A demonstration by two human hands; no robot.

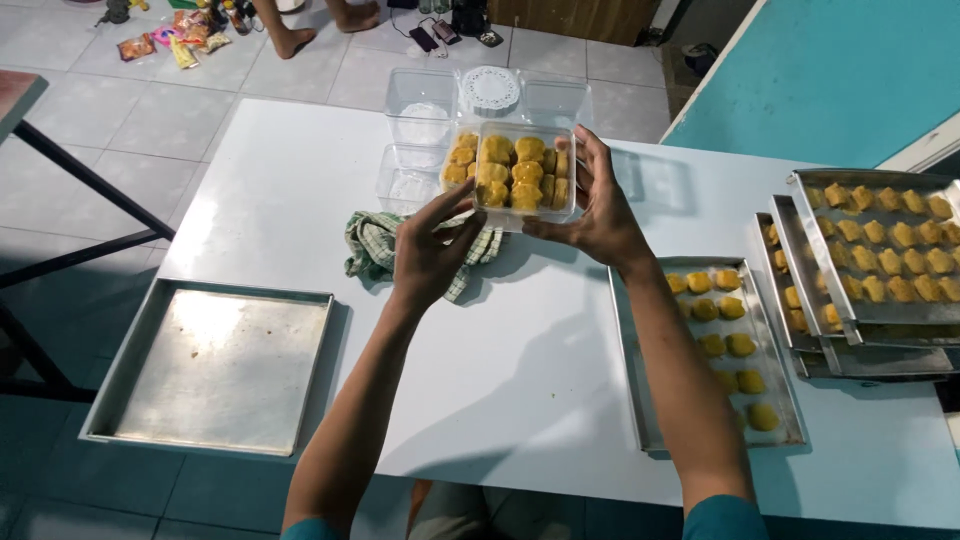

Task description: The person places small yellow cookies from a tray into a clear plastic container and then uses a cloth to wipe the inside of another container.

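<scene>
We held a clear plastic box (518, 172) packed with yellow cookies (512, 168), level above the white table.

Both hands hold clear plastic box (512, 172) above white worktop (300, 190). Box filled with yellow pastries (505, 165), held tilted toward camera. Left hand (432, 250) grips near-left corner, right hand (598, 205) grips right side, fingers wrapped over edge. Green checked cloth (375, 243) lies under left hand. Empty clear boxes (422, 110) and white paper doily (490, 90) just behind. Empty metal tray (215, 365) at left edge of worktop. Tray with few pastries (630, 350) beside right forearm; stacked full trays (870, 260) far right.
</scene>
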